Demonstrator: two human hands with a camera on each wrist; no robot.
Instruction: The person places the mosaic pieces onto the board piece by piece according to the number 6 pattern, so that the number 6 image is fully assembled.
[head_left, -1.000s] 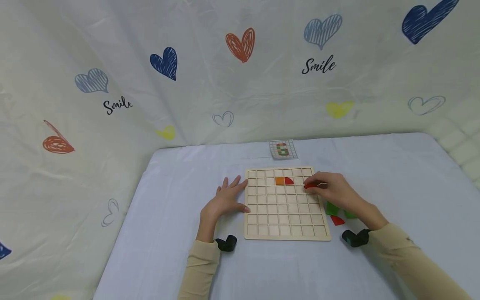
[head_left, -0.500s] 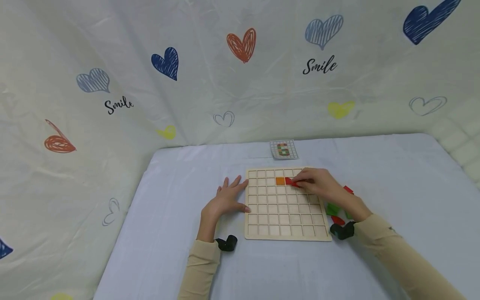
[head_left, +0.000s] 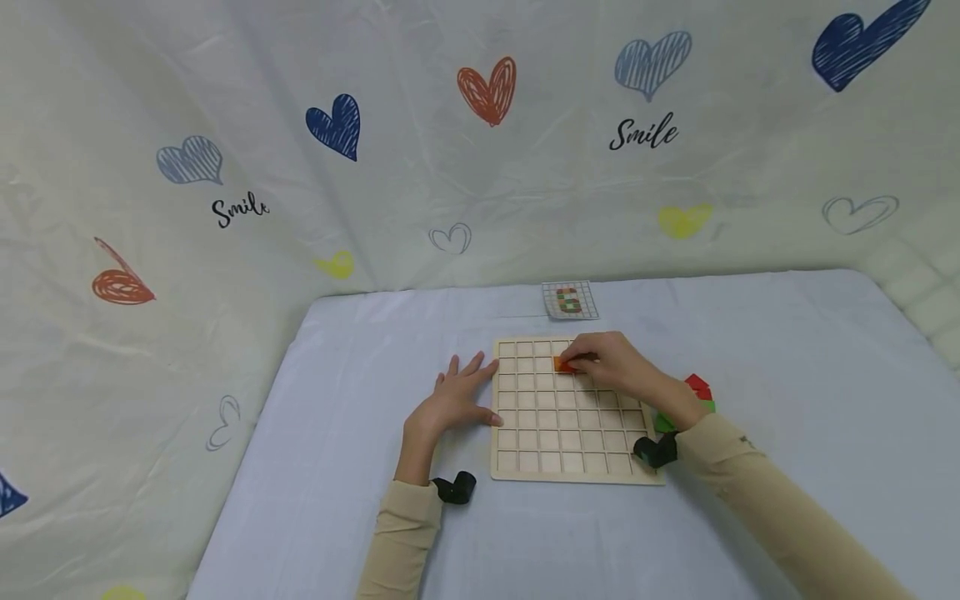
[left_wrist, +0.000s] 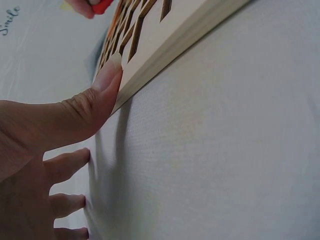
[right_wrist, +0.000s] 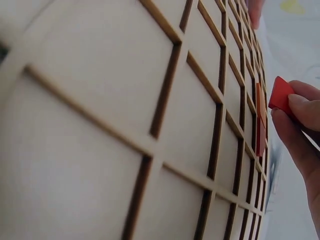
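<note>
A wooden grid board lies flat on the table. My left hand rests along its left edge with the fingers spread; in the left wrist view the thumb touches the rim. Over the upper part of the board, my right hand pinches a small red tile between thumb and fingers, held just above the surface. Beneath it, an orange square tile and a second red tile sit side by side in the grid. In the head view the right hand covers that second red tile.
Behind the board lies a pattern card with a coloured grid design. Loose red tiles and green tiles lie by the board's right side, partly hidden by the right wrist. A printed cloth hangs behind the table.
My right hand has moved left across the board with the red tile, from the right side to over the orange tile. The left hand has stayed in place.
</note>
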